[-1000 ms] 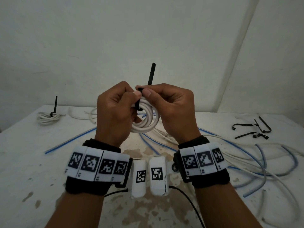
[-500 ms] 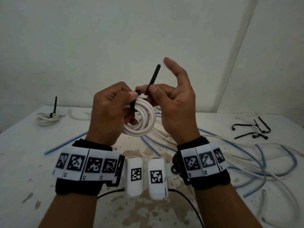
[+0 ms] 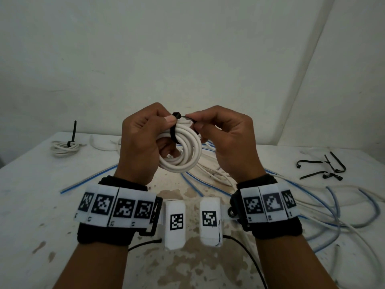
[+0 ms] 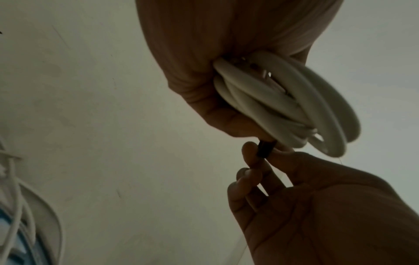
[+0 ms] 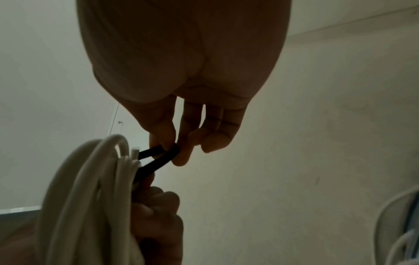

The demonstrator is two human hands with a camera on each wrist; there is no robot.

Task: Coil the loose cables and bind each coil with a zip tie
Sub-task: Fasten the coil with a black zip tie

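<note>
Above a stained white worktop (image 3: 31, 205), a person's left hand (image 3: 139, 142) grips a white cable coil (image 3: 183, 151) held upright in the air, while the right hand (image 3: 225, 138) pinches the tail of a black zip tie (image 3: 174, 134) looped around the coil's upper edge. Both sets of fingers are curled tight: the left thumb rests just beside the tie's head at the top of the coil, and the right thumb and forefinger clamp the strap, drawn out sideways to the right. From the right wrist view the strap appears not yet snug, a small loop standing clear of the strands. One bound coil (image 3: 64, 146), its tie tail standing up, lies at the far left corner of the worktop. A tangle of loose white and blue cables (image 3: 333, 205) sprawls to the right, with spare black zip ties (image 3: 325, 167) beyond it. By this reckoning, one coil is finished, a second is nearly cinched, and several cables remain.
</note>
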